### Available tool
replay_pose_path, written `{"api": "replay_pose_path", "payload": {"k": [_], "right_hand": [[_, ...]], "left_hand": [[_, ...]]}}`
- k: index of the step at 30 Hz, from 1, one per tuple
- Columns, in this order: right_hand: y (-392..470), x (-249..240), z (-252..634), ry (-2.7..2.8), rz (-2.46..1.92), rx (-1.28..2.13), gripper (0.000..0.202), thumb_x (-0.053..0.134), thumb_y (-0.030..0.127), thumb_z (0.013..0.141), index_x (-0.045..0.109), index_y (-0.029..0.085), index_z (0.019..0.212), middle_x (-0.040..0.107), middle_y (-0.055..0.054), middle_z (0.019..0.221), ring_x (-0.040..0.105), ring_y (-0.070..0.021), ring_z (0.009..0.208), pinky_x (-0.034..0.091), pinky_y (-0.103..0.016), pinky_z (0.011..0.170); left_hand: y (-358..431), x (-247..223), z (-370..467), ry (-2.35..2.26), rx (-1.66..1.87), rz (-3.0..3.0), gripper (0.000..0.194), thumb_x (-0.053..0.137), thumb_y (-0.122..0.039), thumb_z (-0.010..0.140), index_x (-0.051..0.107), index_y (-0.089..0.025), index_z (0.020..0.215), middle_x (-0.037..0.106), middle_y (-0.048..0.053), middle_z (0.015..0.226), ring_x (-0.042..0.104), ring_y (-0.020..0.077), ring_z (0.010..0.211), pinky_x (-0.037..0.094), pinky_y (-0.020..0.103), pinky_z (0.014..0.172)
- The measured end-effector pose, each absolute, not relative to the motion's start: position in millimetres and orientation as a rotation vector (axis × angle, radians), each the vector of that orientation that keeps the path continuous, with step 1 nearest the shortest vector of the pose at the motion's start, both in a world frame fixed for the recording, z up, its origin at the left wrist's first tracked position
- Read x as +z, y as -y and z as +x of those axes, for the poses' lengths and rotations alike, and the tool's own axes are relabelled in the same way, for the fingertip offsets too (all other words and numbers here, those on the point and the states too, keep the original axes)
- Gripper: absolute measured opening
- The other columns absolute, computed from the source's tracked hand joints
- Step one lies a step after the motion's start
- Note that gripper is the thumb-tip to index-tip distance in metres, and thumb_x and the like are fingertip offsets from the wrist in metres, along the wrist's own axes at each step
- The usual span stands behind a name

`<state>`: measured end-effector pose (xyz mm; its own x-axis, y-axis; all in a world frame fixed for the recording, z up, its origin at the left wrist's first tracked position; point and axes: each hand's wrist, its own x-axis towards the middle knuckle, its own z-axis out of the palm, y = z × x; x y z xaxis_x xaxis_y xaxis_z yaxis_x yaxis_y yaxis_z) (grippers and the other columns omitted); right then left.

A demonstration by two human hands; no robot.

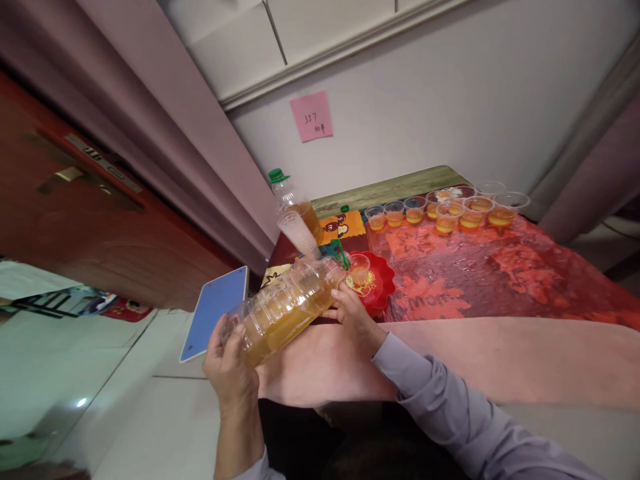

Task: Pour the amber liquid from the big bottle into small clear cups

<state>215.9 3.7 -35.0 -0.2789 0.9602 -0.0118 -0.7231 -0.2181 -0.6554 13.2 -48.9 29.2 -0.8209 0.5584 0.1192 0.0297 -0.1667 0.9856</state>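
A large clear plastic bottle (287, 310) of yellow liquid lies tilted between my hands, its mouth pointing right. My left hand (233, 367) is closed around its base. At the neck, the fingers of my right hand (353, 313) press against the bottle's near side. A green handle strap (341, 255) sits on the neck. Directly by the mouth, a clear plastic cup (359, 272) stands in a red scalloped dish (384, 283). The neck partly hides the cup, so I cannot tell how full it is.
Several clear cups (449, 217) with yellow liquid stand at the back right of the table. A stack of cups (299, 233) leans by a second bottle (307, 213) with a green cap. A loose green cap (345, 209) lies behind. A blue board (215, 310) is at left.
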Motion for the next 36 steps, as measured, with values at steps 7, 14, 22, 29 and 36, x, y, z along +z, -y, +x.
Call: {"api": "replay_pose_path", "payload": {"k": [7,14,22,29,36], "right_hand": [[-3.4,-33.2,216.9,0.654,-0.511,1.766,0.047,0.072,0.052,0.09,0.064,0.032,0.131,0.07,-0.005,0.149,0.069,-0.0317,0.131,0.063,-0.054,0.103],[-3.9,-33.4,216.4,0.643,-0.509,1.761,0.044,0.073,0.051,0.09,0.066,0.033,0.129,0.072,-0.004,0.146,0.071,-0.0312,0.128,0.063,-0.056,0.103],[-3.4,-34.1,216.8,0.659,-0.494,1.758,0.045,0.072,0.051,0.092,0.065,0.033,0.133,0.07,-0.003,0.149,0.07,-0.0305,0.13,0.063,-0.055,0.104],[-4.6,-38.0,215.2,0.638,-0.492,1.755,0.047,0.073,0.05,0.091,0.065,0.035,0.135,0.07,-0.003,0.148,0.069,-0.0306,0.131,0.063,-0.055,0.103],[-5.3,-37.9,215.6,0.638,-0.497,1.759,0.05,0.072,0.05,0.091,0.064,0.036,0.138,0.069,-0.003,0.15,0.067,-0.0307,0.135,0.064,-0.054,0.103]], "left_hand": [[49.8,29.9,13.2,-1.79,2.034,0.747,0.057,0.089,-0.032,0.059,0.077,-0.015,0.112,0.076,0.012,0.123,0.07,0.0331,0.12,0.056,0.047,0.105],[48.8,28.8,13.0,-1.78,2.022,0.706,0.067,0.09,-0.036,0.06,0.076,-0.016,0.122,0.076,0.009,0.115,0.073,0.0281,0.109,0.056,0.046,0.104],[48.7,26.8,11.4,-1.752,2.034,0.685,0.067,0.093,-0.035,0.057,0.077,-0.016,0.12,0.076,0.009,0.117,0.071,0.0289,0.113,0.051,0.05,0.112],[47.7,25.0,10.3,-1.763,2.016,0.716,0.065,0.09,-0.035,0.062,0.075,-0.015,0.122,0.075,0.009,0.111,0.072,0.0288,0.108,0.055,0.049,0.107],[47.5,26.9,13.2,-1.767,2.029,0.698,0.063,0.091,-0.035,0.06,0.077,-0.017,0.119,0.076,0.008,0.11,0.072,0.0286,0.109,0.054,0.049,0.108]]}}
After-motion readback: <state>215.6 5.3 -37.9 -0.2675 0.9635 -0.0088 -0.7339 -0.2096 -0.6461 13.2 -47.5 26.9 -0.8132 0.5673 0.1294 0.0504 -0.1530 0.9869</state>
